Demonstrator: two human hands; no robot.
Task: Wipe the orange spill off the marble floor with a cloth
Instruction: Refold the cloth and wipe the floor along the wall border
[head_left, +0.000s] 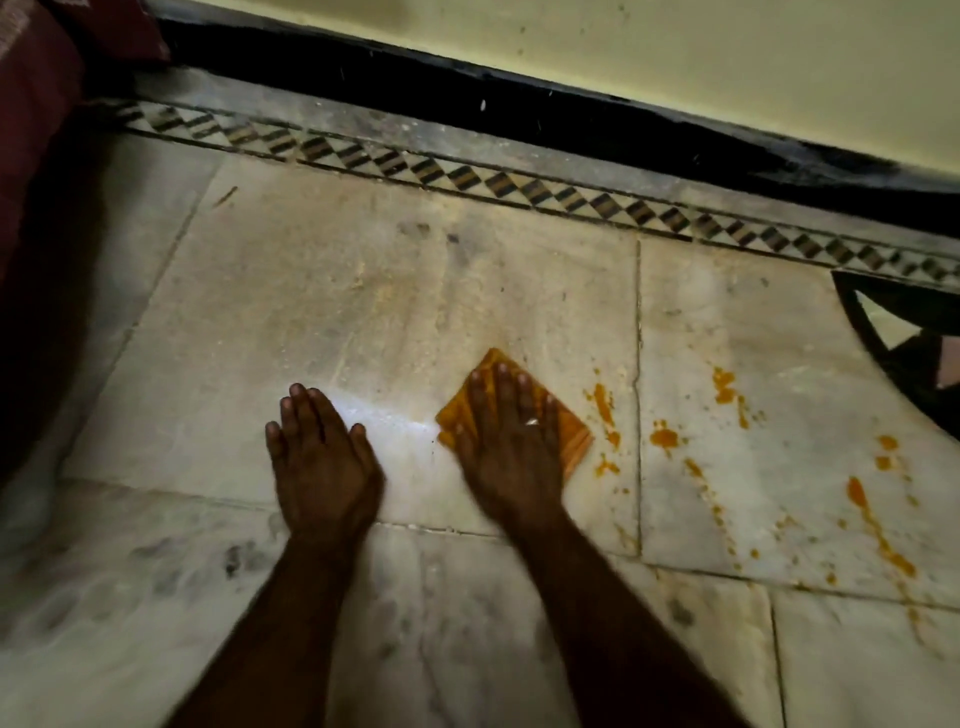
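An orange cloth (574, 434), folded flat, lies on the marble floor (363, 291) under my right hand (511, 441). That hand presses palm-down on it with fingers spread; a ring shows on one finger. Orange spill (664, 437) dots and streaks the floor to the right of the cloth, running down towards the lower right (878, 535). My left hand (317, 457) rests flat on bare floor to the left of the cloth, fingers together, holding nothing.
A black-and-white patterned border strip (519, 189) and a dark skirting (571, 119) run along the far wall. Dark red fabric (31, 130) fills the left edge. A black inlay pattern (904, 332) curves in at the right edge.
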